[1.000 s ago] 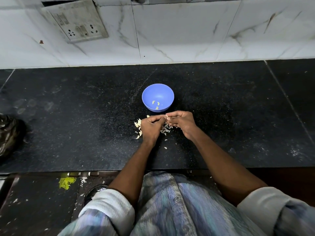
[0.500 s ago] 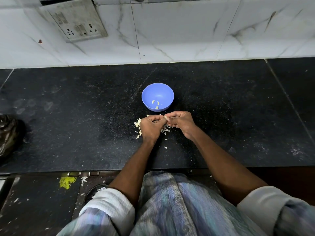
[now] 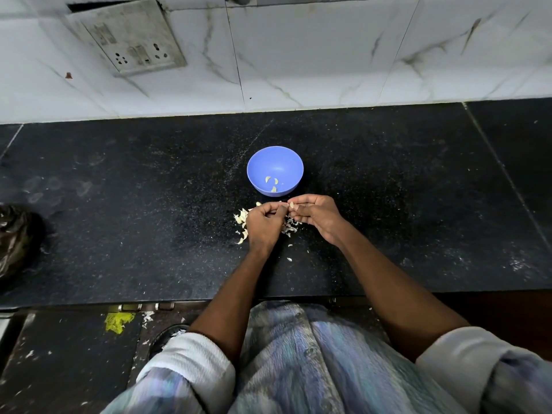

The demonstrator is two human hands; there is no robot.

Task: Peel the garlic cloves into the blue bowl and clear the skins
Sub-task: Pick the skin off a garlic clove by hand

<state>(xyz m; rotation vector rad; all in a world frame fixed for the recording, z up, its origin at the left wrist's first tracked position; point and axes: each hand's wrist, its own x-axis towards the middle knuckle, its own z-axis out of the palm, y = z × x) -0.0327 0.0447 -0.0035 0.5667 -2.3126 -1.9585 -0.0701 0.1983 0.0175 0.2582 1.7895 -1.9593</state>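
Three peeled cloves (image 3: 272, 183) lie in the bottom of the blue bowl (image 3: 275, 170), which stands on the black stone desk (image 3: 119, 204) just beyond the person's hands. Both hands meet over the desk, fingertips close together. The right hand (image 3: 317, 216) pinches a small pale garlic clove (image 3: 291, 205) between thumb and forefinger, its other fingers curled under. The left hand (image 3: 263, 224) is curled too, its thumb and forefinger tips brought up against that same clove; how firmly it holds is hard to make out from here. A scatter of papery skins (image 3: 242, 218) lies on the desk under and to the left of the hands, with a few stray flakes nearer the front edge. A dark crumpled bag (image 3: 15, 240) sits at the far left. On the marble-tiled wall behind hangs a switch plate (image 3: 134, 37).
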